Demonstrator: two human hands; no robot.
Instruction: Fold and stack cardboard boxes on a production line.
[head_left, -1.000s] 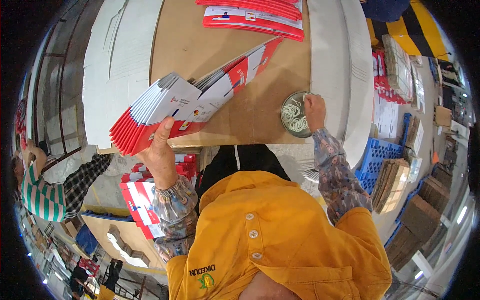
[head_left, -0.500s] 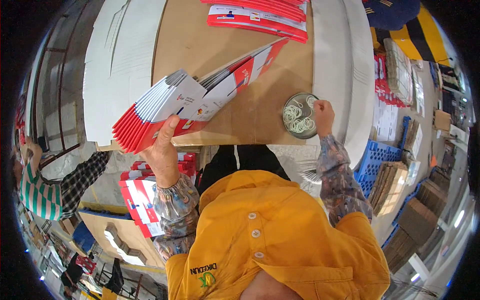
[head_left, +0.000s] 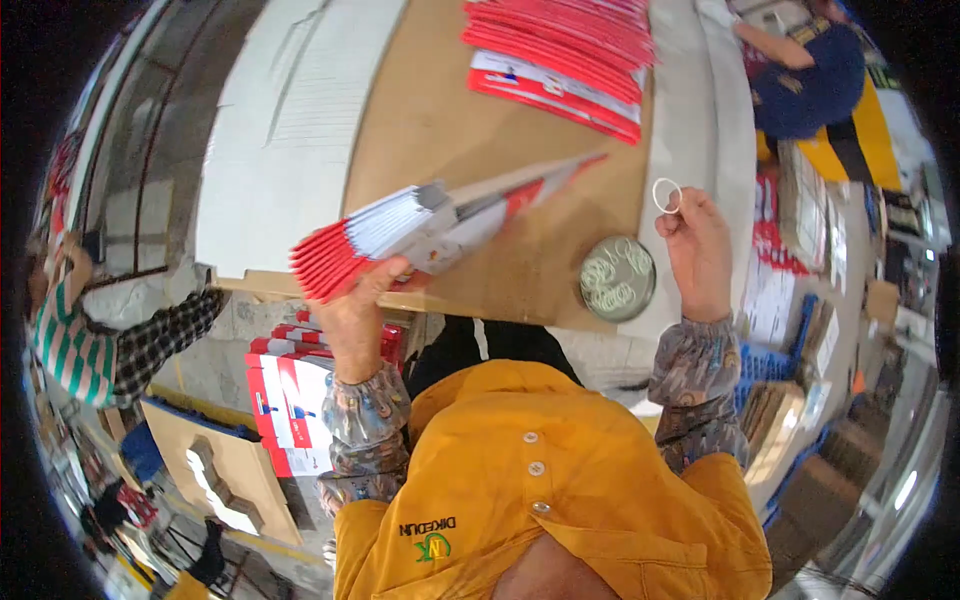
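My left hand (head_left: 352, 312) is wrapped round the near left end of a bundle of folded red and white cartons (head_left: 440, 240). Its thumb lies on top, and the other fingers are hidden beneath. The layered edges fan out at the left, while the bundle tapers up to the right over the table. My right hand (head_left: 697, 245) pinches a pale rubber band (head_left: 667, 196), which stands up as a loop from the fingertips. Just left of that hand, a round dish (head_left: 618, 315) holds several more loose rubber bands (head_left: 607, 287).
A pile of red and white cartons (head_left: 560, 70) occupies the table's far side. White sheets (head_left: 290, 140) flank the brown tabletop (head_left: 400, 130). More cartons (head_left: 290, 400) are stacked low at the left. One person (head_left: 810, 80) is at the far right, another (head_left: 80, 330) at the left.
My right hand has lifted out of the dish, up and to the right, with a rubber band in its fingers. The view has shifted; the left hand still grips the cartons.
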